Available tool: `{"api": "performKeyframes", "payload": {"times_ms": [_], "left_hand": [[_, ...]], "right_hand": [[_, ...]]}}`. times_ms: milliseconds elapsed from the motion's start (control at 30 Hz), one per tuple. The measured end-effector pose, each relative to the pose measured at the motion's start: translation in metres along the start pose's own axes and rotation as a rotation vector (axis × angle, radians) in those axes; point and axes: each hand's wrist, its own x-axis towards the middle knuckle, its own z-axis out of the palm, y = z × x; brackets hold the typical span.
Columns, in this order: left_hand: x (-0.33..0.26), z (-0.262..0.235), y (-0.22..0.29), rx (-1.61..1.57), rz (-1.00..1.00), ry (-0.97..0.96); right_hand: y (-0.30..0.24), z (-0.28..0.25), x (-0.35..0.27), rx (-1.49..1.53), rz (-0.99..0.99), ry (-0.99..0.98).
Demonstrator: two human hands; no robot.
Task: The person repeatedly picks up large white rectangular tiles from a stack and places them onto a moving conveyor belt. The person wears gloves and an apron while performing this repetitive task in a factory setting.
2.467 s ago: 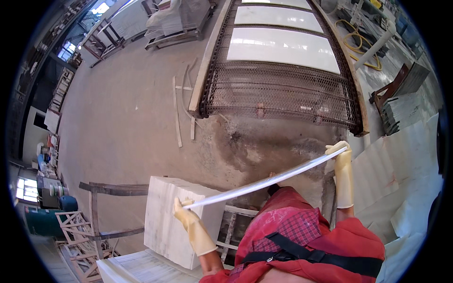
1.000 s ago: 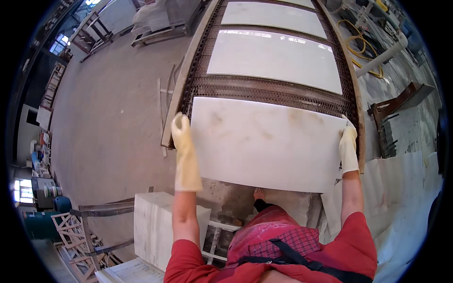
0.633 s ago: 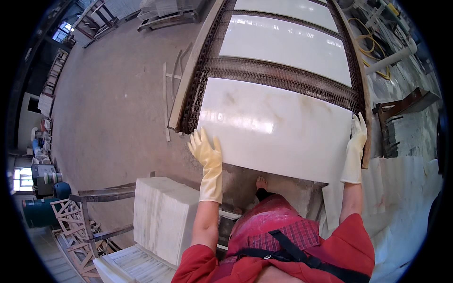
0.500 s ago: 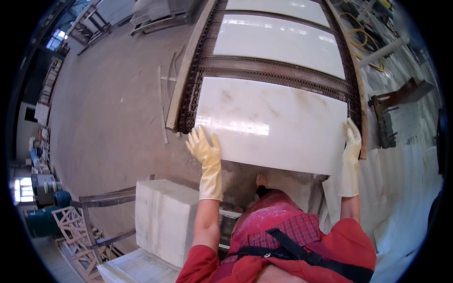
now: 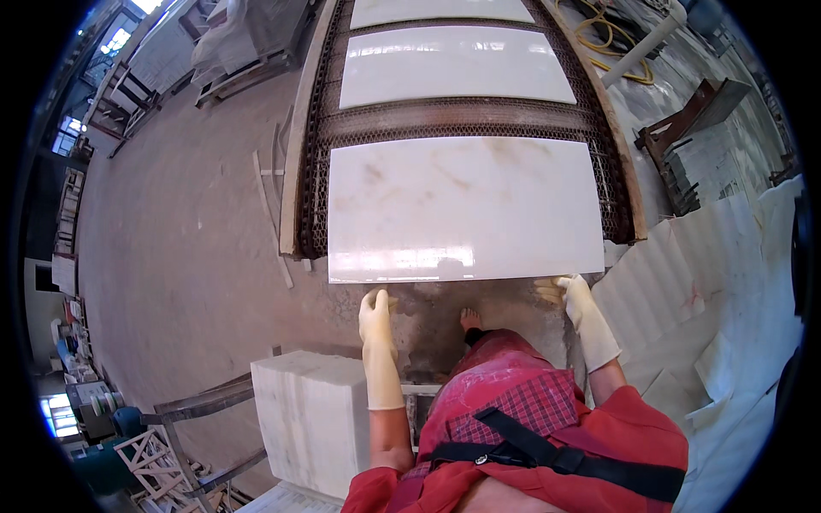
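White polished rectangular marble slab (image 5: 462,208) lies flat on the near end of the long metal mesh conveyor (image 5: 312,179), its near edge overhanging. Beyond the slab, a second white slab (image 5: 453,64) rides the same conveyor. Below-left of the slab, a white stone block (image 5: 310,419) sits on a frame. Left hand (image 5: 375,313), cream rubber glove, fingers loose, just under the slab's near edge, holding nothing. Right hand (image 5: 571,295), gloved, fingers at the slab's near right corner; whether it grips, I cannot tell.

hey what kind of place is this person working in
Most likely a stone or marble workshop. Polished white slabs lie in a row on a metal mesh conveyor, a stack of cut white slabs stands beside the person, and both gloved hands are at the nearest slab's edge.
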Motion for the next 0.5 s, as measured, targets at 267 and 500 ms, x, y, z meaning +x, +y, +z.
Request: {"api": "performKeyframes", "payload": {"times_ms": [267, 500], "left_hand": [[0.034, 0.021, 0.021, -0.602, -0.213, -0.239], [0.056, 0.029, 0.024, -0.540, -0.212, -0.361]], "right_hand": [[0.001, -0.007, 0.026, 0.067, 0.104, 0.093], [-0.027, -0.009, 0.049, -0.003, 0.057, 0.034]]}}
